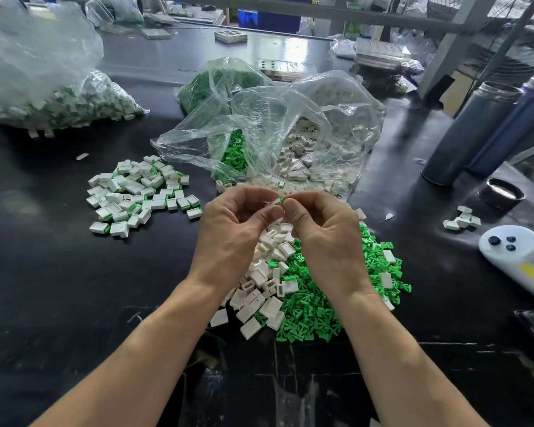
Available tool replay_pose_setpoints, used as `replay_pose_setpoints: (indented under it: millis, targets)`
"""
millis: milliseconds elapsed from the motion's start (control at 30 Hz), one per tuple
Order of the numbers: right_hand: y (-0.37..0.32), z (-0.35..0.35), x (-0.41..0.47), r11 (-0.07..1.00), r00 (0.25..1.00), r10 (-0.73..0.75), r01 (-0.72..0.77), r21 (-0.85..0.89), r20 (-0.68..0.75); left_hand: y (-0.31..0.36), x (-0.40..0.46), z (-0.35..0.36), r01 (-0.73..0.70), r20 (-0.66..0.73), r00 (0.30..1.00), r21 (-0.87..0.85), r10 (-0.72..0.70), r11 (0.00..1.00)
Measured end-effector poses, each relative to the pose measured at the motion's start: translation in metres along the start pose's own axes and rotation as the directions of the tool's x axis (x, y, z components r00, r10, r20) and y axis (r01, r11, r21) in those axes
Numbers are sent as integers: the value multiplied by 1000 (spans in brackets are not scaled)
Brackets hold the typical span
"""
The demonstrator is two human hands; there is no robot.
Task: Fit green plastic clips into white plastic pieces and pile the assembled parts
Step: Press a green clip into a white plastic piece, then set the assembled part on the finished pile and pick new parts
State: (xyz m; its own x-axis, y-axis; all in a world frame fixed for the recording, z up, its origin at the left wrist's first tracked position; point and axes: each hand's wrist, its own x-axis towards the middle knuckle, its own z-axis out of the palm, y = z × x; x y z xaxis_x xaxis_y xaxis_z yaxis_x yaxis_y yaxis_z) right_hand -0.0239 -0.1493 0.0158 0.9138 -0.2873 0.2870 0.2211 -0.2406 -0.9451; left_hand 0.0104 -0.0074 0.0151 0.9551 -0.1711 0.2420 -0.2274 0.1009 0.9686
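My left hand (232, 229) and my right hand (321, 232) meet above the table, fingers curled. Between the fingertips sits a small white piece with a green clip (279, 201), pinched from both sides and mostly hidden by the fingers. Below the hands lies a heap of loose white pieces (265, 291) next to a heap of loose green clips (327, 303). A pile of assembled white-and-green parts (142, 195) lies to the left on the black table (74, 288).
An open clear bag (290, 134) with green clips and white pieces stands behind the hands. Another bag of parts (59, 103) is at the far left. Two dark bottles (475, 134), a lid (501, 192), several white pieces (461, 220) and a white device (512, 251) are at the right.
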Motion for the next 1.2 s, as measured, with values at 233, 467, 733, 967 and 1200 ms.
replay_pose_setpoints:
  millis: [233, 467, 733, 967, 1200]
  targets:
    - [0, 1, -1, 996, 997, 74, -75, -38, -27, -3, -2, -2, -189, 52, 982, 384, 183, 904]
    - [3, 0, 2, 988, 989, 134, -138, -68, -71, -1, -1, -2, -283, 90, 955, 549, 282, 786]
    - [6, -11, 7, 981, 979, 127, -148, -128, -158, -8, 5, -18, -141, 28, 985, 687, 168, 713]
    - [8, -20, 9, 935, 974, 121, -177, -308, -193, -18, 20, -48, 80, -168, 976, 868, 138, 490]
    - [7, -32, 13, 767, 963, 137, -251, -590, -231, -24, 29, -62, 173, -246, 957, 911, 156, 375]
